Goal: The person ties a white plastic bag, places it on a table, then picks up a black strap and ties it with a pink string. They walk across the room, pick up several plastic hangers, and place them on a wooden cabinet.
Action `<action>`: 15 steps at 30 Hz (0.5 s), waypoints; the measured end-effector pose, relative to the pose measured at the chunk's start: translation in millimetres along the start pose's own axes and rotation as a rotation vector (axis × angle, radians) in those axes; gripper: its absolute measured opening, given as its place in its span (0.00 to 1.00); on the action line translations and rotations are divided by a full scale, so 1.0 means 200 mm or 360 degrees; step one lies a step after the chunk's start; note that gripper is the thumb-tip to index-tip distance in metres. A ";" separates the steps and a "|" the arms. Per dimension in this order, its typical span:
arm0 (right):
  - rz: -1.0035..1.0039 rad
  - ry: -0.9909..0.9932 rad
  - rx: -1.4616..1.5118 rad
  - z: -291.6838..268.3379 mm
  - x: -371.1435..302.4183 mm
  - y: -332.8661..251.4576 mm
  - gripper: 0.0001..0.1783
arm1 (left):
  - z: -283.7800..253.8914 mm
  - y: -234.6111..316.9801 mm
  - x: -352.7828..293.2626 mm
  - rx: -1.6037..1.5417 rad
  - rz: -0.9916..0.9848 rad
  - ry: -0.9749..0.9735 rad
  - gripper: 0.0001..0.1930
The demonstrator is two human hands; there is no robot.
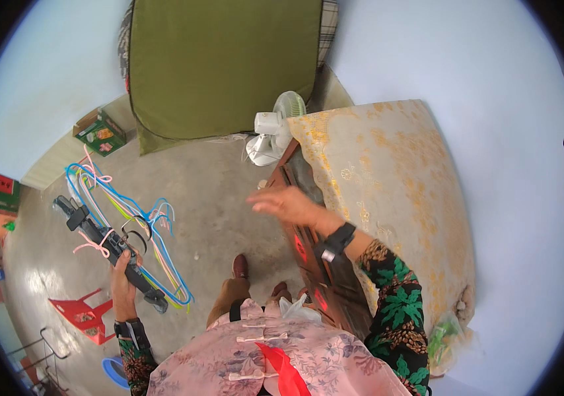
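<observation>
On the left, my left hand [123, 277] is wrapped round a bundle of clothes hangers and holds it out over the floor. Blue, pink and yellow-green wire hangers [123, 202] fan out from it. Several black hangers [82, 223], apparently of plastic with clip-like parts, lie together along the near side. A pink hook [95, 244] sticks out between them. My right hand [285, 203] holds nothing; its fingers stretch out to the left, beside the dark wooden cabinet [315, 284]. Both wrists wear black straps.
A patterned cream cloth [394, 178] covers the cabinet top on the right. Beyond stand a white fan [265, 142] and a large olive-green panel [222, 66]. A green carton [100, 135], a red stool [84, 317] and a blue basin [115, 373] are on the left.
</observation>
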State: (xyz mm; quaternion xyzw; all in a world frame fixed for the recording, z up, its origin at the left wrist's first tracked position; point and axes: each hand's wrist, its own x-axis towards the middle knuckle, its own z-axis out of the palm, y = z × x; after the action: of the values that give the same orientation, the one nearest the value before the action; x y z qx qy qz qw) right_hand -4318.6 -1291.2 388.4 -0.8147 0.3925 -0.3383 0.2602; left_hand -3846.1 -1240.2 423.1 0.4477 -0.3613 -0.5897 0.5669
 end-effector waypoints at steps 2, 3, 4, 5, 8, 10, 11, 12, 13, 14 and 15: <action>0.0253 0.0007 -0.0015 0.08 -0.02 -0.17 0.22 | 0.02 0.03 0.02 0.0016 -0.0001 -0.0065 0.17; 0.0289 0.0058 -0.0010 0.10 -0.04 -0.23 0.22 | 0.04 0.05 0.02 0.0035 -0.0003 -0.0101 0.18; 0.0409 0.0056 -0.0033 0.12 -0.05 -0.27 0.24 | 0.07 0.08 0.02 0.0054 -0.0001 -0.0139 0.18; 0.0482 0.0105 -0.0034 0.14 -0.06 -0.30 0.27 | 0.11 0.11 0.01 0.0058 0.0015 -0.0215 0.20; 0.0629 0.0298 0.0261 0.17 -0.06 -0.35 0.34 | 0.32 0.22 -0.04 0.0067 0.0107 -0.0456 0.26; 0.0808 0.0407 0.0564 0.19 -0.09 -0.43 0.40 | 0.47 0.30 -0.11 0.0034 0.0073 -0.0709 0.30; 0.0933 0.0448 0.0714 0.20 -0.11 -0.49 0.43 | 0.53 0.34 -0.15 -0.0042 0.0050 -0.0812 0.30; 0.1108 0.0443 0.0879 0.18 -0.16 -0.57 0.46 | 0.62 0.38 -0.22 -0.0113 0.0040 -0.0923 0.30; 0.1039 0.0486 0.1109 0.16 -0.23 -0.65 0.45 | 0.70 0.42 -0.31 -0.0190 0.0037 -0.1047 0.30; 0.1032 0.0480 0.1341 0.13 -0.32 -0.76 0.44 | 0.76 0.46 -0.41 -0.0225 0.0040 -0.1079 0.28; 0.0849 0.0316 0.1553 0.08 -0.31 -0.85 0.43 | 0.79 0.50 -0.55 -0.0306 0.0164 -0.1164 0.29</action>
State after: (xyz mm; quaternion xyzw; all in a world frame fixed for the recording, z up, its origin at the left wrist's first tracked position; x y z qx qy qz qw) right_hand -4256.4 -1142.5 474.3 -0.4369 0.4056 -0.4782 0.6450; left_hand -3964.3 -1153.8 582.5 0.1336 -0.5048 -0.7123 0.4689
